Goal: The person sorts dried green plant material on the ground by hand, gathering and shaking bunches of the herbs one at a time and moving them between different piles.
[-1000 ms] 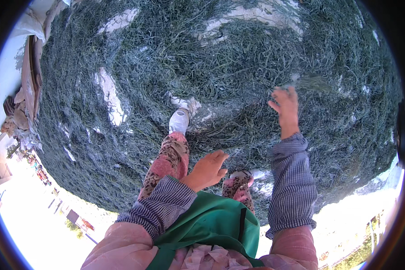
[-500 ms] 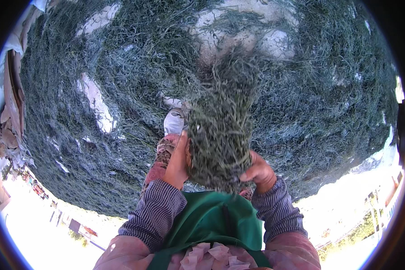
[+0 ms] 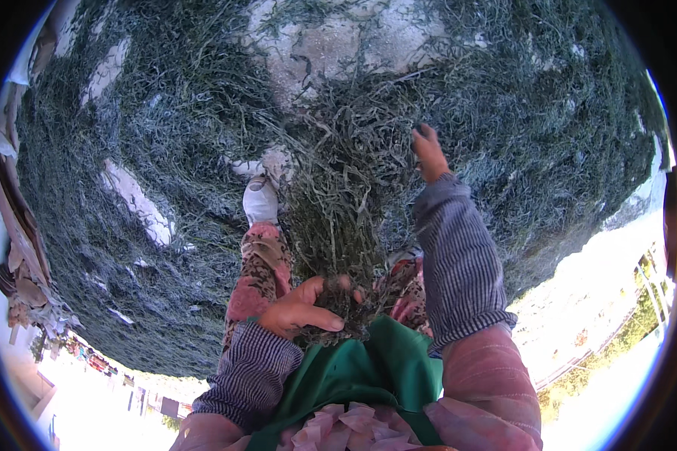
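Note:
A long bunch of dark green, stringy seaweed (image 3: 331, 218) stretches from my lap over the layer of seaweed ahead. My left hand (image 3: 305, 307) is closed round the near end of this bunch, just above the green apron (image 3: 353, 368), its thumb lying across the strands. Farther forward and to the right, my right hand (image 3: 430, 155) is reached out beside the bunch's far part. Its fingers are curled in against the strands and partly hidden, seemingly gripping seaweed.
Seaweed (image 3: 541, 195) is spread thickly all around, with pale ground (image 3: 331, 52) showing through in patches. My white-shod left foot (image 3: 260, 201) and patterned trouser leg (image 3: 259, 263) are left of the bunch. Crumpled brownish sheeting (image 3: 26, 263) lies at the left edge.
My right hand has moved forward, away from the near end of the bunch. My left hand has come lower, toward my lap, and the bunch now lies stretched out ahead.

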Action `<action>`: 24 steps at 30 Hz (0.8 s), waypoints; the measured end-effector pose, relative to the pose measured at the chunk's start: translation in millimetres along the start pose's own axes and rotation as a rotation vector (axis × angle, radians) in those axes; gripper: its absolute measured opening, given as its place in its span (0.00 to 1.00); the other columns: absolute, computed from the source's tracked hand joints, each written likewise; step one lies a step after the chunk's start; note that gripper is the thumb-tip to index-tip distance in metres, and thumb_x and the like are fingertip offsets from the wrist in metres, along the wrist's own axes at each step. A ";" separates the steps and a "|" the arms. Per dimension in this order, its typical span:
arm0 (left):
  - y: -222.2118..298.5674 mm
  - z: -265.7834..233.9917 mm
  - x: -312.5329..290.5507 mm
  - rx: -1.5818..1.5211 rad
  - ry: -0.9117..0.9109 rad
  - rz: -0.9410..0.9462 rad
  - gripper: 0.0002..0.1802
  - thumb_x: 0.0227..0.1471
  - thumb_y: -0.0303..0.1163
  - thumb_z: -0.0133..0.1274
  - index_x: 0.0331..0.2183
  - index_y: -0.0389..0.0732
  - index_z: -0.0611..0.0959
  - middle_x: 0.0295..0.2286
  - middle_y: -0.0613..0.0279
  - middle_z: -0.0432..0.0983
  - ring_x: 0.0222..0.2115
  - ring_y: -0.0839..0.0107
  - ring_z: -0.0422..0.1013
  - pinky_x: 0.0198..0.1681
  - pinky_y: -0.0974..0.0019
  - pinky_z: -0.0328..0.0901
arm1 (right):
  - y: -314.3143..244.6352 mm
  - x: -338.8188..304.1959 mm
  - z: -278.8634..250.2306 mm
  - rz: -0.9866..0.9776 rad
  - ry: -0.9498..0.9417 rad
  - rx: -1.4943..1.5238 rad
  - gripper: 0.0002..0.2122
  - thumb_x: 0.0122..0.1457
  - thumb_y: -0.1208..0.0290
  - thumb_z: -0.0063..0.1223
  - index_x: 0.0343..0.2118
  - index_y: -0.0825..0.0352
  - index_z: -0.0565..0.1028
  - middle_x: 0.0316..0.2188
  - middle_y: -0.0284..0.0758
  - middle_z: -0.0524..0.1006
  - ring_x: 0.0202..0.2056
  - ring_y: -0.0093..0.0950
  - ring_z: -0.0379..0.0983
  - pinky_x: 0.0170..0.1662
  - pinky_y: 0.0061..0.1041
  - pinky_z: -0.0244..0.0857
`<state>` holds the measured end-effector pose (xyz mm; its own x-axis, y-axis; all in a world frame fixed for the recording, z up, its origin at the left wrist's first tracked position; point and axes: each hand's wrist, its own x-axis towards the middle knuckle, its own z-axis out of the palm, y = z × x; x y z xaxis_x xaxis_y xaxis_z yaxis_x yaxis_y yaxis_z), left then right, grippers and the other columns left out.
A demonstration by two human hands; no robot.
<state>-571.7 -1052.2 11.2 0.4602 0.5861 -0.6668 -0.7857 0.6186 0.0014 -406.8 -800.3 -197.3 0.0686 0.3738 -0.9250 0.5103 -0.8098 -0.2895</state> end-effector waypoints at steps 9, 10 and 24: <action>-6.8 -24.5 18.5 -0.454 0.730 0.675 0.22 0.46 0.20 0.49 0.46 0.41 0.72 0.39 0.55 0.74 0.41 0.62 0.72 0.45 0.53 0.69 | 93.8 -136.3 -7.0 0.173 -1.030 0.690 0.11 0.56 0.68 0.53 0.41 0.62 0.71 0.31 0.34 0.75 0.27 0.23 0.70 0.32 0.20 0.67; -12.0 -32.3 22.0 -0.418 0.775 0.705 0.22 0.47 0.20 0.48 0.47 0.41 0.73 0.37 0.58 0.75 0.39 0.63 0.73 0.44 0.61 0.69 | 92.7 -150.7 -40.0 0.156 -1.104 0.705 0.11 0.55 0.70 0.53 0.41 0.62 0.71 0.29 0.35 0.75 0.25 0.24 0.70 0.30 0.20 0.67; -73.9 13.5 52.1 0.882 0.203 -0.075 0.22 0.54 0.32 0.51 0.48 0.33 0.71 0.39 0.57 0.75 0.38 0.70 0.71 0.43 0.67 0.65 | 77.9 47.5 -123.7 -0.504 0.452 -0.753 0.19 0.47 0.71 0.58 0.42 0.72 0.68 0.37 0.48 0.73 0.38 0.42 0.71 0.41 0.36 0.67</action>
<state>-484.1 -1060.3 -13.6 0.3500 0.4764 -0.8066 -0.1169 0.8765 0.4670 -257.8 -789.7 -233.3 -0.0660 0.8561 -0.5126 0.9667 -0.0725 -0.2455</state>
